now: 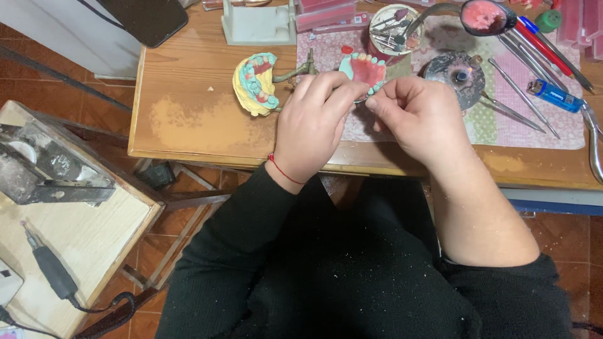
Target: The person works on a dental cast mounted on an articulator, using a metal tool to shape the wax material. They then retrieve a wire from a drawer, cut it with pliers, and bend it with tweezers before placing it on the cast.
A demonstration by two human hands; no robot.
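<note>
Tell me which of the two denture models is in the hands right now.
The pink one with the teal rim, pinched between the left hand and right hand. The other, on a yellow plaster base, sits untouched on the table to its left.

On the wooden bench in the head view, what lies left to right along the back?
Yellow plaster jaw model with teal wax teeth → pink wax denture with white teeth above the hands → round grey metal dish → blue lighter.
</note>
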